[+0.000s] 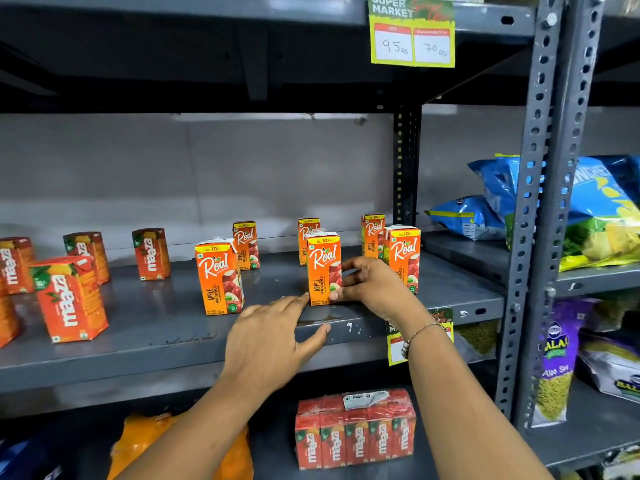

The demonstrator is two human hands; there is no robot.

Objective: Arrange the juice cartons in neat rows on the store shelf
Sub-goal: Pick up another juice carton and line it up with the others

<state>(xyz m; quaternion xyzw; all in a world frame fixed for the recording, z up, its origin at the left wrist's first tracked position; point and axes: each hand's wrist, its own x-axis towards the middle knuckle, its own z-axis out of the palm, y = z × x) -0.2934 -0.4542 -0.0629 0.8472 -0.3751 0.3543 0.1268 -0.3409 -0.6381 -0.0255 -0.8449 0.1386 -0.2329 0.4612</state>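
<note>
Orange-and-red Real cartons with yellow top bands; red-orange Maaza cartons; grey shelf; blue-and-yellow snack bags noted.

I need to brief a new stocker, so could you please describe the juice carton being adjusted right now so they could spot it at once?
Find the grey middle shelf, then its front row of orange Real apple cartons. It is the middle front carton, standing upright near the edge. Unlike its neighbours, the right hand grips its side and the left hand touches its base.

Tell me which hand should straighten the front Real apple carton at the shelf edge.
Probably the right hand: its fingers already touch the front Real carton. The left hand lies flat on the shelf edge, fingertips just beside it.
</note>
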